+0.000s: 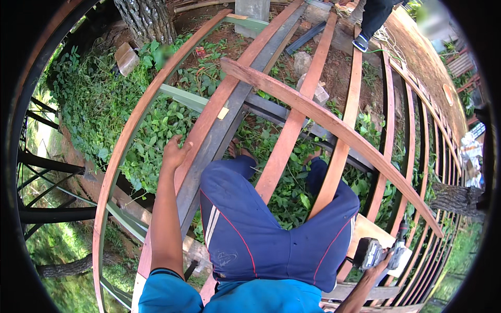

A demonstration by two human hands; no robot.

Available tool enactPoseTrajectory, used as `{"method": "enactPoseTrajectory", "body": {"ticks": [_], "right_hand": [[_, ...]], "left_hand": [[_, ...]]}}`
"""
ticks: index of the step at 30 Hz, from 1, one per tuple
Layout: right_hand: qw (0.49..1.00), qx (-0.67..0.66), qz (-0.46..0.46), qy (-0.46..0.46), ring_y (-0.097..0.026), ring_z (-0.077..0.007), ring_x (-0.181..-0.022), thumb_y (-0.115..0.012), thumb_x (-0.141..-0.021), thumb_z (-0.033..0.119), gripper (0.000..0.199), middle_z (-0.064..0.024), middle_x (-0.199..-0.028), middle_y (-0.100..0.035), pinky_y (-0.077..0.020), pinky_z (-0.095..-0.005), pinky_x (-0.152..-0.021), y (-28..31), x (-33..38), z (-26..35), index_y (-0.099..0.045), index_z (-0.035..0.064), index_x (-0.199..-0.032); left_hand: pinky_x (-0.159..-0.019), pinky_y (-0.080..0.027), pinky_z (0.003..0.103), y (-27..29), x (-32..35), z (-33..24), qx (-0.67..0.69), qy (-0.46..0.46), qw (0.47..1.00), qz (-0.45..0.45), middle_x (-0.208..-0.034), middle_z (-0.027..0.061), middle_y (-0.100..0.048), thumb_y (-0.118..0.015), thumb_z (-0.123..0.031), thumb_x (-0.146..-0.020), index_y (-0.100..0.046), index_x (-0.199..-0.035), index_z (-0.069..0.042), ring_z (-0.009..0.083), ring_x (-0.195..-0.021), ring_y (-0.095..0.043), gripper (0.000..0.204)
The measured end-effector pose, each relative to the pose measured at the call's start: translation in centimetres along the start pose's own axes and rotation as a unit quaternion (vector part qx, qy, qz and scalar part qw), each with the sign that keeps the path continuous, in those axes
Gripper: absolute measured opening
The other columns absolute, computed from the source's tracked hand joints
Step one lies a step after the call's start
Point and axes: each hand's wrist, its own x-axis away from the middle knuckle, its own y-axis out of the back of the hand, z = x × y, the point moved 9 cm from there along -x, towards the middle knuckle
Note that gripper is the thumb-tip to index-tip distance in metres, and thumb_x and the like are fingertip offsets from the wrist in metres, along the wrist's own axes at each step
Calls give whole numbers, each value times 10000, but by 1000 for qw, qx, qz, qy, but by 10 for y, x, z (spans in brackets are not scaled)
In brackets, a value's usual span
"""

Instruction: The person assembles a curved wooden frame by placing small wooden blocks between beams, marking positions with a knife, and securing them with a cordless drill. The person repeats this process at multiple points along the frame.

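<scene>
I crouch on a frame of reddish wooden slats (292, 130) and dark steel beams (219, 135) above leafy ground. My left hand (175, 151) reaches forward and rests on a slat beside the steel beam, fingers together, holding nothing I can see. Down at the lower right, my right hand (383, 261) grips a cordless drill (383, 250) with a dark battery pack, held over a pale board (370, 229). One long slat (334, 128) lies diagonally across the others. My knees in blue shorts fill the middle.
Green ground plants (156, 120) show through the gaps between slats. A tree trunk (146, 18) stands at the top left. Another person's legs and blue shoe (362, 41) are on the slats at the top. Curved slats run along the right edge.
</scene>
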Motion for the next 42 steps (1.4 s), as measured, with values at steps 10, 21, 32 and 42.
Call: {"method": "enactPoseTrajectory", "body": {"ticks": [10, 21, 32, 42], "right_hand": [[934, 150, 318, 65, -676, -186, -842, -576, -1063, 477, 612, -143, -1171, -691, -608, -290, -685, -379, 97, -42, -484, 9, -1448], [826, 312, 436, -174, -708, -207, -803, -849, -889, 355, 645, -153, -1181, -725, -616, -345, -642, -536, 190, -351, -579, -43, -1320], [750, 401, 483, -208, -661, -165, -803, -796, -940, 218, 505, -120, -1193, -724, -577, -330, -678, -583, 207, -445, -589, -13, -1338], [543, 605, 576, -91, -586, -105, -757, -724, -1001, 146, 344, -21, -987, -692, -521, -296, -662, -688, 197, -484, -662, -17, -1298]], "left_hand": [[-1098, -473, 496, -50, -78, -50, 38, 134, 989, -41, -1352, 256, -656, -751, -683, -820, -564, -1428, 3, 392, -1289, -620, 935], [-1055, -479, 531, -49, -62, -34, -17, 157, 987, -35, -1183, 201, -738, -879, -582, -724, -669, -1234, -32, 377, -1155, -687, 778], [-876, -572, 498, -47, -66, -34, -2, 143, 988, 63, -1013, 219, -768, -867, -667, -691, -716, -1032, -9, 396, -1004, -740, 756], [-865, -559, 504, -49, -69, -28, 40, 137, 987, 79, -980, 208, -764, -870, -641, -702, -711, -982, 1, 384, -983, -742, 719]]}}
